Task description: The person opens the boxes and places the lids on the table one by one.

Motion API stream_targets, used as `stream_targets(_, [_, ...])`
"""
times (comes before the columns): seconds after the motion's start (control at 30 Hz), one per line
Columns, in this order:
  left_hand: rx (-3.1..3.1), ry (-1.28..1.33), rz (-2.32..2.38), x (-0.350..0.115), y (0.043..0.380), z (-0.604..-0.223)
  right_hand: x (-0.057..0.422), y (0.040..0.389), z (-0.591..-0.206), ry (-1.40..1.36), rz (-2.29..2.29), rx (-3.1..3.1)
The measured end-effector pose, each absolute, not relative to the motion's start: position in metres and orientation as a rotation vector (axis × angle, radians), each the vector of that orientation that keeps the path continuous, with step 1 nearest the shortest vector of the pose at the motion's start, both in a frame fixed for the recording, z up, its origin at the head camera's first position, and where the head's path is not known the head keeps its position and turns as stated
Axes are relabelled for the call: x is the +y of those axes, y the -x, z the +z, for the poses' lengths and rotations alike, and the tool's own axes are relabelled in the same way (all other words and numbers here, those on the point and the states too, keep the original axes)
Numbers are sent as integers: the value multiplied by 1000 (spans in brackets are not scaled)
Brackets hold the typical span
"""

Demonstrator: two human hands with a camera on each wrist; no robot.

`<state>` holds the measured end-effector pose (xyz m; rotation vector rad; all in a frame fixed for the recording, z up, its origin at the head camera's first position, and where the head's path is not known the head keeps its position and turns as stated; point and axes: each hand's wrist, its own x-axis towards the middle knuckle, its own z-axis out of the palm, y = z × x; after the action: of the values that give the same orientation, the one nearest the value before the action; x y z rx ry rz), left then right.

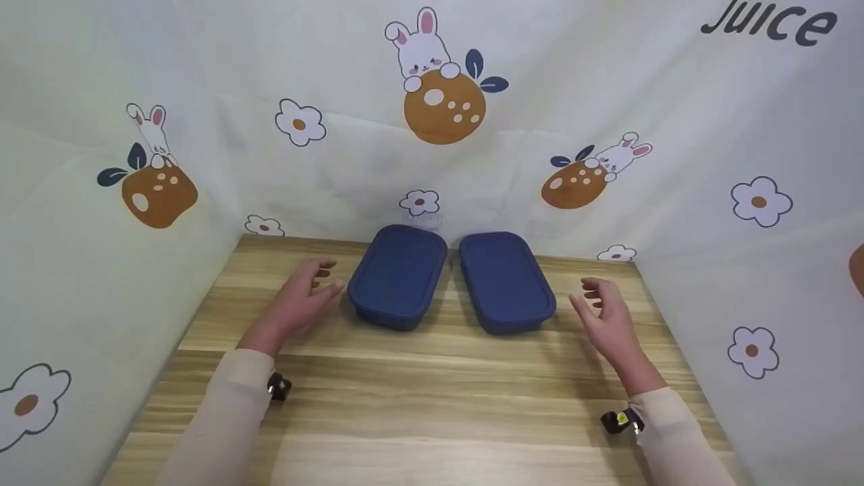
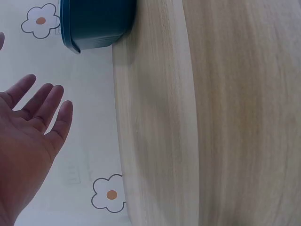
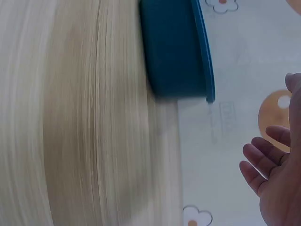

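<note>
- While both forearms reach in from the near side, the pale sleeves [image 1: 226, 412] lie lowest in the head view, a small black device at each wrist; mind that these don't knock the boxes.
- Worktop [image 1: 432, 412]: wood-grained, its bare near stretch between the forearms.
- Left hand [image 1: 300, 297]: fingers loosely spread, holding nothing. Thumb just beside the left box; the left wrist view shows a gap between fingers and box.
- Right hand [image 1: 607, 314]: likewise relaxed and without a hold, palm turned inward, a little apart from the right box.
- Left box [image 1: 398, 273]: dark blue, lidded, flat on the far part of the worktop, near end angled toward the left hand.
- Right box [image 1: 507, 278]: a match, angled the other way; narrow gap between the two, tightest at the far ends. Not touching.
- Handling, my judgement: if a box is gripped, low on the walls looks safer than the rim, since the lid's fastening can't be told from here. Fingers along the outer long side, thumb near the front; even pressure, level carry. The inner gap looks tight for fingers, so easing the boxes apart would help. Contents hidden; weight best tested gently.
- Backdrop cloth [image 1: 351, 169]: rabbits, oranges, flowers; close behind the boxes, contact unclear. Leave the far ends some room.
</note>
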<state>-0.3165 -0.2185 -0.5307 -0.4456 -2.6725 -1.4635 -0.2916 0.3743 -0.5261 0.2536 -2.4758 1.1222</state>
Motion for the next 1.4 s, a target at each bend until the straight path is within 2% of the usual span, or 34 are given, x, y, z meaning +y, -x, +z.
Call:
stream_targets(0.57, [-2773, 431, -1500, -205, 318, -529, 285, 281, -509, -609, 1093, -2451])
stream_targets(0.97, [-2747, 472, -1541, -200, 319, -532, 229, 286, -517, -784, 1099, -2525])
stream_targets(1.4, [-2772, 438, -1581, -193, 323, -534, 173, 293, -527, -732, 1252, -2576])
